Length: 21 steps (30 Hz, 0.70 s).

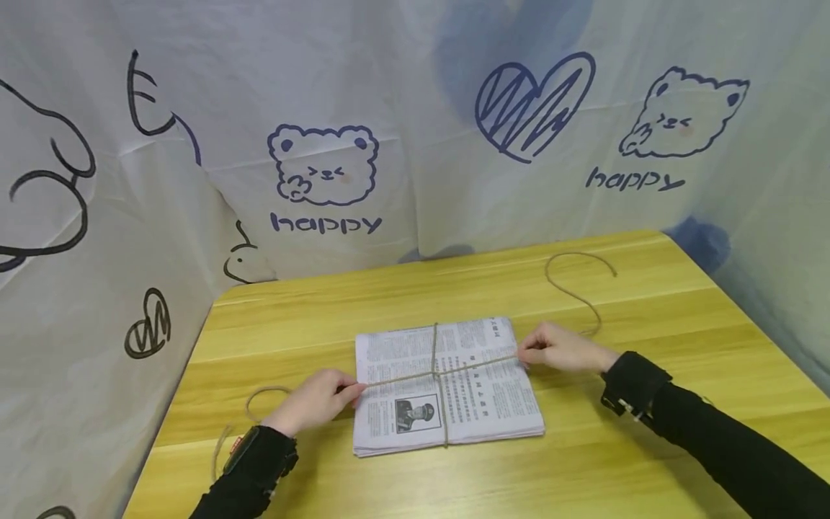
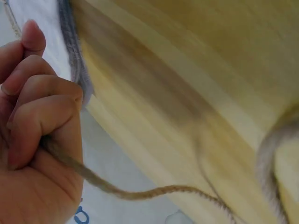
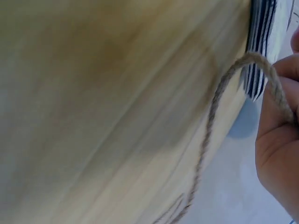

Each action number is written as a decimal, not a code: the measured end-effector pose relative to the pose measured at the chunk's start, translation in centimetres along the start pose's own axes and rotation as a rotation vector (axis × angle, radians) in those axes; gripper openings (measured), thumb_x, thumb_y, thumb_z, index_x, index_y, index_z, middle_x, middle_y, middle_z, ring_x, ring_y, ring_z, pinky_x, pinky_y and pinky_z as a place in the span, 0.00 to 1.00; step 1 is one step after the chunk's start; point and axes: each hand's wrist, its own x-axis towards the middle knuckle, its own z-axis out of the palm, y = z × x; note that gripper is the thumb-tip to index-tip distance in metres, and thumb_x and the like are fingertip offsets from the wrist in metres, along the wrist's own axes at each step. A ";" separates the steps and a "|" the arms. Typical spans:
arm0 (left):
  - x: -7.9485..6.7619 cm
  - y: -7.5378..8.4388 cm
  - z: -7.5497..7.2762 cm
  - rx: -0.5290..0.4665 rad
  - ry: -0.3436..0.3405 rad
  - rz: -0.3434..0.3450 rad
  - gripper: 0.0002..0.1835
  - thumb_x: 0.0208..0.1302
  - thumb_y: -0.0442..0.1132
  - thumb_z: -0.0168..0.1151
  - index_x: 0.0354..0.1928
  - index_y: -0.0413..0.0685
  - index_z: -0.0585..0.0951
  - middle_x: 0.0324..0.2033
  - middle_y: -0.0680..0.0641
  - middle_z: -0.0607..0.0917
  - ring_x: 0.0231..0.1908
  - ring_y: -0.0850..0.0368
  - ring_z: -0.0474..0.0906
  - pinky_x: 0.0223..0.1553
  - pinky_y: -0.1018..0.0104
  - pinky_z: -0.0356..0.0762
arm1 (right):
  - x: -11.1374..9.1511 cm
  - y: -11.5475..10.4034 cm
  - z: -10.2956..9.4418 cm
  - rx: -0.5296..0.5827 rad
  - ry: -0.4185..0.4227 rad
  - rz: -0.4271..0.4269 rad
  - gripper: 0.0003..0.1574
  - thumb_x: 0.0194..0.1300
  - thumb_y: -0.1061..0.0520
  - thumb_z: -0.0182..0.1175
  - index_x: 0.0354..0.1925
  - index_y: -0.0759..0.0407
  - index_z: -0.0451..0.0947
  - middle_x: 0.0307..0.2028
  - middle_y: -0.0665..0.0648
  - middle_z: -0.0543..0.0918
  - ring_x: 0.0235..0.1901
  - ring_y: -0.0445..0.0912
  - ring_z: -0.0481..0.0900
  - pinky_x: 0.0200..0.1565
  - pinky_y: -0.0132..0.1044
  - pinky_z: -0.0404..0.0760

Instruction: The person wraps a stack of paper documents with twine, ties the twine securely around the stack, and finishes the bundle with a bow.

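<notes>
A stack of folded newspapers (image 1: 480, 404) lies on the table, with brown twine (image 1: 402, 378) crossing over its top in two directions. At the stack's left edge my left hand (image 1: 318, 398) grips one end of the twine; in the left wrist view the curled fingers (image 2: 51, 86) close round it and the tail runs out below the palm. My right hand (image 1: 560, 348) pinches the twine at the stack's right edge. The right wrist view shows the twine (image 3: 210, 116) looping out of that hand. Between both hands the strand runs straight across the papers.
The loose twine tail (image 1: 570, 292) curls on the wooden table (image 1: 311, 303) at the back right, and another tail (image 1: 259, 393) loops beside the left wrist. A white cloth (image 1: 428, 144) with drawn bears and hearts hangs behind and at the sides. Black bands sit on both wrists.
</notes>
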 end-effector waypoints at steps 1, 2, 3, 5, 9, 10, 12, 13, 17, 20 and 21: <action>0.0 -0.1 0.0 0.002 0.004 -0.015 0.19 0.72 0.45 0.51 0.20 0.50 0.78 0.13 0.57 0.64 0.13 0.63 0.57 0.19 0.71 0.55 | -0.1 0.1 0.0 -0.003 -0.002 0.003 0.16 0.68 0.59 0.55 0.23 0.59 0.79 0.16 0.45 0.65 0.16 0.36 0.59 0.22 0.28 0.58; 0.0 -0.2 0.0 0.006 0.007 -0.029 0.19 0.72 0.45 0.51 0.20 0.51 0.78 0.12 0.57 0.64 0.13 0.63 0.57 0.19 0.70 0.55 | -0.2 0.2 0.0 -0.006 -0.002 0.012 0.17 0.68 0.59 0.54 0.23 0.59 0.79 0.16 0.46 0.66 0.16 0.36 0.59 0.22 0.28 0.58; 0.1 -0.2 0.0 0.017 0.011 -0.040 0.19 0.72 0.44 0.51 0.20 0.51 0.77 0.12 0.57 0.64 0.13 0.63 0.57 0.19 0.70 0.55 | -0.2 0.3 0.0 -0.015 -0.001 0.018 0.17 0.68 0.59 0.54 0.23 0.59 0.79 0.16 0.46 0.66 0.16 0.36 0.58 0.23 0.28 0.58; 0.2 -0.3 0.1 0.019 0.017 -0.053 0.19 0.71 0.44 0.51 0.20 0.52 0.77 0.12 0.57 0.63 0.13 0.63 0.57 0.19 0.70 0.54 | -0.3 0.4 -0.1 -0.024 0.006 0.021 0.16 0.69 0.58 0.54 0.24 0.58 0.79 0.17 0.47 0.68 0.16 0.36 0.59 0.23 0.28 0.59; 0.5 -0.6 0.0 -0.017 0.041 -0.083 0.18 0.72 0.45 0.50 0.22 0.52 0.79 0.13 0.56 0.62 0.14 0.62 0.56 0.19 0.70 0.54 | -0.7 0.6 -0.7 0.039 0.020 0.084 0.15 0.70 0.55 0.54 0.29 0.58 0.82 0.18 0.50 0.71 0.15 0.37 0.61 0.21 0.28 0.61; 0.5 -0.7 -0.2 -0.038 0.047 -0.084 0.18 0.72 0.46 0.50 0.24 0.52 0.79 0.14 0.55 0.64 0.15 0.62 0.57 0.21 0.69 0.56 | -0.8 0.6 -1.0 0.057 0.027 0.105 0.15 0.70 0.54 0.53 0.31 0.59 0.82 0.18 0.50 0.71 0.15 0.37 0.61 0.21 0.28 0.61; 0.6 -1.1 -0.6 -0.085 0.056 -0.084 0.17 0.72 0.46 0.50 0.27 0.50 0.80 0.17 0.54 0.70 0.19 0.61 0.61 0.24 0.67 0.60 | -1.1 0.6 -1.6 0.092 0.039 0.129 0.16 0.71 0.53 0.53 0.32 0.62 0.81 0.16 0.50 0.68 0.14 0.37 0.61 0.19 0.28 0.61; 0.6 -1.2 -0.9 -0.104 0.060 -0.084 0.17 0.72 0.47 0.50 0.28 0.49 0.81 0.20 0.53 0.72 0.20 0.60 0.63 0.25 0.66 0.63 | -1.2 0.6 -1.9 0.097 0.047 0.131 0.17 0.71 0.53 0.53 0.32 0.63 0.81 0.16 0.50 0.67 0.14 0.37 0.60 0.19 0.28 0.61; 0.4 -1.8 -2.4 -0.151 0.071 -0.079 0.16 0.72 0.46 0.51 0.32 0.44 0.81 0.23 0.50 0.75 0.22 0.59 0.65 0.26 0.65 0.65 | -1.5 0.5 -3.1 0.069 0.078 0.088 0.19 0.71 0.53 0.52 0.31 0.66 0.78 0.15 0.48 0.62 0.14 0.37 0.58 0.20 0.29 0.59; 0.1 -2.2 -3.7 -0.149 0.084 -0.073 0.18 0.70 0.49 0.53 0.30 0.44 0.80 0.19 0.51 0.69 0.19 0.59 0.60 0.23 0.66 0.60 | -1.8 0.7 -4.0 0.046 0.099 0.073 0.19 0.72 0.53 0.52 0.31 0.66 0.78 0.14 0.47 0.60 0.14 0.37 0.56 0.20 0.29 0.57; -0.1 -2.2 -4.0 -0.153 0.089 -0.067 0.18 0.70 0.49 0.53 0.30 0.44 0.80 0.19 0.50 0.68 0.19 0.59 0.59 0.23 0.66 0.59 | -2.0 0.7 -4.3 0.042 0.102 0.073 0.19 0.72 0.53 0.52 0.31 0.66 0.78 0.13 0.47 0.60 0.14 0.37 0.56 0.20 0.29 0.57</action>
